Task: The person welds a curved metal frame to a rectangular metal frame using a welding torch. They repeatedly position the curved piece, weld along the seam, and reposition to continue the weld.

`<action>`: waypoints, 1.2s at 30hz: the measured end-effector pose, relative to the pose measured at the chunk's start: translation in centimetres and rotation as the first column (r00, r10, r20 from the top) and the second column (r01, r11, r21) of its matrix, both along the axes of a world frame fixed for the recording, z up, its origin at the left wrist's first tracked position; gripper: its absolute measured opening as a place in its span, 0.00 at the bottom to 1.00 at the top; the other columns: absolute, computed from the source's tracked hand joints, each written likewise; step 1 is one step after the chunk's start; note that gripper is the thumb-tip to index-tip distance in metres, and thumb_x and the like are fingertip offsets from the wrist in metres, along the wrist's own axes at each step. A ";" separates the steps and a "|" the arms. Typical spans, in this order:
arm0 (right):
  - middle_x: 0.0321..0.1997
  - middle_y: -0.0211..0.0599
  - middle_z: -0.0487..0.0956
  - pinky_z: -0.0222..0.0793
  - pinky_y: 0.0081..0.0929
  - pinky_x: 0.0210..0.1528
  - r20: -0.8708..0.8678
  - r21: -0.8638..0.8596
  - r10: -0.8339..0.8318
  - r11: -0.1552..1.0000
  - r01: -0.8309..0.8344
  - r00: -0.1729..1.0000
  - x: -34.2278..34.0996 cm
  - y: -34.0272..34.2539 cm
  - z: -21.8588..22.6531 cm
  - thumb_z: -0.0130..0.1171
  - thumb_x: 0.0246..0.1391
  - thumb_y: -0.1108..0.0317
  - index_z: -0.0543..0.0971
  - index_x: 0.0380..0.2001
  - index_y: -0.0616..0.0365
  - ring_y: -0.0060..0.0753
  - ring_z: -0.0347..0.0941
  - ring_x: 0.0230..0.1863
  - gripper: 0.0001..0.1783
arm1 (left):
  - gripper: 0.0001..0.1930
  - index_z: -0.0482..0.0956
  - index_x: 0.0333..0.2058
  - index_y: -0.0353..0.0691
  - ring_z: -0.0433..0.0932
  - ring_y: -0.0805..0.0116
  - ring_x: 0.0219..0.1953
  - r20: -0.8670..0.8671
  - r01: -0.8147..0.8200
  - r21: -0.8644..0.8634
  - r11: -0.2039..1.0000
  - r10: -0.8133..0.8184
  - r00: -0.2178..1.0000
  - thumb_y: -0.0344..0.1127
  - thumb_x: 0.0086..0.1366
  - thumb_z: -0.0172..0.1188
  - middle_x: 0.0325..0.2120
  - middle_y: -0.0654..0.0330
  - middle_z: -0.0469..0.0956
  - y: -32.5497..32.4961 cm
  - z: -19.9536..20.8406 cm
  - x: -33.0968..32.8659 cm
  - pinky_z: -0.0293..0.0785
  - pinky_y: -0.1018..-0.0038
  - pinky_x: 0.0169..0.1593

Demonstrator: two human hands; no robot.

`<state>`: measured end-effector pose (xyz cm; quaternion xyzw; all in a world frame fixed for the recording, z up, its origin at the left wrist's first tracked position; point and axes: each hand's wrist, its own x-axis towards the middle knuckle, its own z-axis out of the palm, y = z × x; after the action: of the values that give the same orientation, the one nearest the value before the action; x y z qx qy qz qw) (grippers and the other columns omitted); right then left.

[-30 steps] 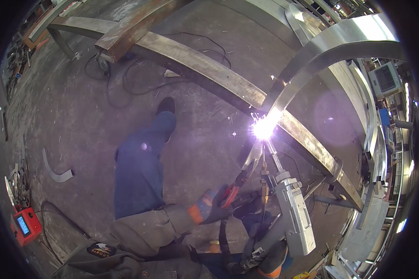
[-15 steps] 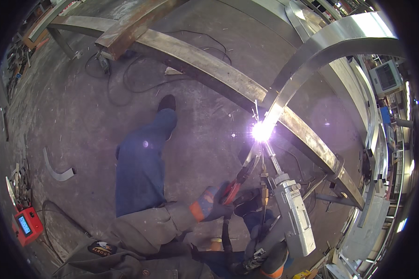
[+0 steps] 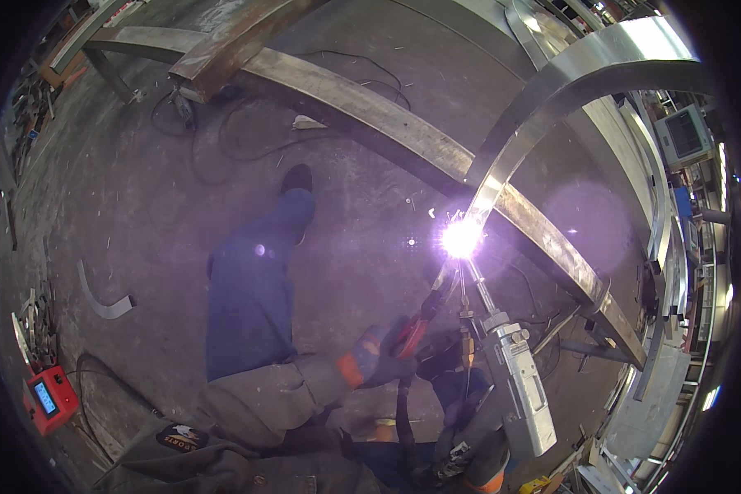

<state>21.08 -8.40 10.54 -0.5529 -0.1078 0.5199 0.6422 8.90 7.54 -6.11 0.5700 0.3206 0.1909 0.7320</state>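
In the lower middle, my gloved left hand (image 3: 377, 361) is closed round the red handles of a pair of pliers (image 3: 412, 336). The pliers' jaws reach up to a blinding white-violet welding glow (image 3: 461, 239), which hides whatever they grip. My gloved right hand (image 3: 479, 440) is wrapped round a silver welding gun (image 3: 519, 387); most of its fingers are hidden behind the gun. The gun's long nozzle points up into the glow, with a brass-fitted wire feed tube (image 3: 468, 342) beside it. The glow sits at the lower end of a curved metal bar (image 3: 543, 107) lying across a steel beam (image 3: 370, 115).
A rusty beam (image 3: 239, 49) crosses the steel beam at upper left. Cables (image 3: 255, 156) trail over the floor. A curved offcut (image 3: 105, 305) lies at left, near a red box with a screen (image 3: 51, 401). More curved bars (image 3: 657, 206) stand at right. My leg (image 3: 251, 288) extends at left.
The welding glow has grown larger and shifted slightly left, with sparks at its top. A thin upright strip seen above it before no longer shows. Both hands keep nearly the same place.
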 end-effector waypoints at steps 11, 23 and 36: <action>0.39 0.61 0.75 0.74 0.30 0.17 -0.015 -0.005 -0.014 1.000 0.014 1.000 -0.3 -0.2 -0.2 0.61 0.53 0.40 0.63 0.59 0.68 0.40 0.76 0.21 0.45 | 0.30 0.70 0.50 0.30 0.74 0.68 0.32 -0.077 0.082 0.101 0.992 -0.074 0.994 0.38 0.51 0.69 0.29 0.54 0.77 1.2 2.0 -0.3 0.73 0.66 0.38; 0.44 0.45 0.79 0.73 0.30 0.39 -0.144 0.024 0.222 0.975 -0.220 0.965 1.3 -2.1 0.3 0.57 0.61 0.52 0.69 0.58 0.63 0.38 0.77 0.39 0.30 | 0.41 0.63 0.60 0.27 0.78 0.55 0.39 -0.144 0.098 0.105 0.990 -0.082 0.986 0.39 0.51 0.71 0.39 0.42 0.77 1.5 3.2 -0.8 0.74 0.63 0.42; 0.42 0.44 0.78 0.73 0.29 0.37 -0.042 0.006 0.083 0.997 -0.083 0.996 1.1 -1.5 0.5 0.57 0.61 0.52 0.69 0.57 0.63 0.37 0.77 0.37 0.29 | 0.31 0.68 0.49 0.29 0.77 0.52 0.33 -0.117 0.069 0.075 0.995 -0.060 0.991 0.37 0.50 0.70 0.32 0.44 0.77 1.1 3.0 -0.4 0.73 0.62 0.38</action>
<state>22.16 -9.92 11.07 -0.5355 -0.1182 0.5575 0.6233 8.47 8.66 -3.10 0.6187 0.3358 0.1466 0.6950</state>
